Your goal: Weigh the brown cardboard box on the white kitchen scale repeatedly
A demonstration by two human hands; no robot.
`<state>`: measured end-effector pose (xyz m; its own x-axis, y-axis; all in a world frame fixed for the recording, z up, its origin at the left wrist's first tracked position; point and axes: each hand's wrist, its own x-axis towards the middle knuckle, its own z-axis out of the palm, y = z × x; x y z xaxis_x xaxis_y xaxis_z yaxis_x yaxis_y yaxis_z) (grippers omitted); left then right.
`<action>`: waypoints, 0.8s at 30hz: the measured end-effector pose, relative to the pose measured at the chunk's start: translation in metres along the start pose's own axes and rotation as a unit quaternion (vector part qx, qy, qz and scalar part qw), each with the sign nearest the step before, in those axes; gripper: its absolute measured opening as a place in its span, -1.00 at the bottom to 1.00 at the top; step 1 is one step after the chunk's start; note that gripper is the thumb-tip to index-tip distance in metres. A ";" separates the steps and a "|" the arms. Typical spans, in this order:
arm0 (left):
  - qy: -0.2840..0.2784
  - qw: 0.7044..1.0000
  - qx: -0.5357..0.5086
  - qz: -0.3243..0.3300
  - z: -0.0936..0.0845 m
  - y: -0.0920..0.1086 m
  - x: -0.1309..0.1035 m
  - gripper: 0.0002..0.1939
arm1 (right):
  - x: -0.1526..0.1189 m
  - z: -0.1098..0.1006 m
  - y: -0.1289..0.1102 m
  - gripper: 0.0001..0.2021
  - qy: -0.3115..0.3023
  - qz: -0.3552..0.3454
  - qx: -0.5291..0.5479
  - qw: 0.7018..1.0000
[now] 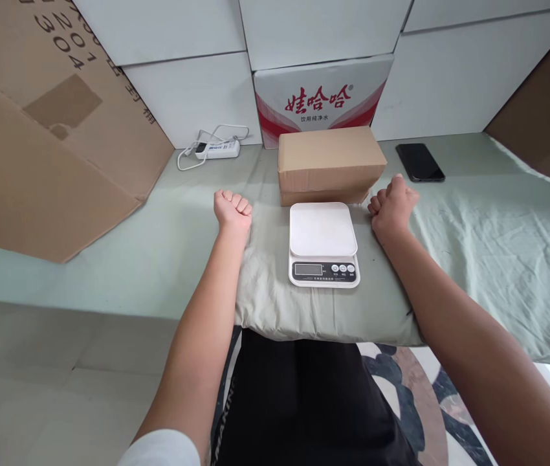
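A white kitchen scale [323, 230] lies flat on the cloth-covered surface between my arms, its grey display blank and its buttons facing me. Just behind it sits a closed brown cardboard box [332, 152]. My left hand [233, 210] rests as a fist on the cloth, left of the scale and apart from it. On the other side, my right hand [393, 206] is also closed in a fist, near the box's right front corner. Nothing shows in either fist.
Behind the box stands a white-and-red carton [321, 97] against stacked white boxes [192, 97]. A white power strip with a cable [217, 150] lies at the back left, a black phone [419, 162] at the back right. A large cardboard box [52, 162] stands far left.
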<state>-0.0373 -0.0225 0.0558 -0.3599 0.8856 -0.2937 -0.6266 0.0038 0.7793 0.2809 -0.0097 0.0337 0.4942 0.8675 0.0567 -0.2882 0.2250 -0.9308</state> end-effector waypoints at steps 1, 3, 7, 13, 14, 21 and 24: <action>0.014 1.000 -0.021 0.015 0.001 0.000 -0.001 -0.51 | 0.000 0.000 -0.001 -0.31 0.004 0.001 0.002 1.000; 0.032 0.998 -0.041 0.034 0.003 -0.001 -0.004 -0.51 | 0.000 0.000 -0.003 -0.32 0.012 0.003 0.011 1.000; 0.042 0.998 -0.011 0.050 0.006 -0.003 -0.006 -0.51 | 0.000 0.001 -0.010 -0.38 0.038 0.020 0.052 0.998; 0.054 0.988 0.046 0.137 0.003 -0.010 0.008 -0.47 | 0.010 -0.004 -0.018 -0.43 0.083 0.043 0.083 0.992; 0.059 0.984 0.056 0.157 0.003 -0.012 0.012 -0.44 | 0.013 -0.007 -0.017 -0.41 0.085 0.039 0.083 0.992; -0.020 0.968 0.123 0.217 0.013 -0.029 0.022 -0.34 | 0.033 -0.015 -0.006 -0.45 0.040 0.028 0.082 0.995; -0.065 0.958 0.173 0.219 0.019 -0.043 0.019 -0.44 | 0.035 -0.009 -0.001 -0.53 0.049 0.021 0.064 0.997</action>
<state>-0.0040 0.0034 0.0271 -0.4321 0.8879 0.1577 -0.1611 -0.2480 0.9553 0.3060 0.0165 0.0333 0.5550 0.8316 -0.0227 -0.4095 0.2493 -0.8776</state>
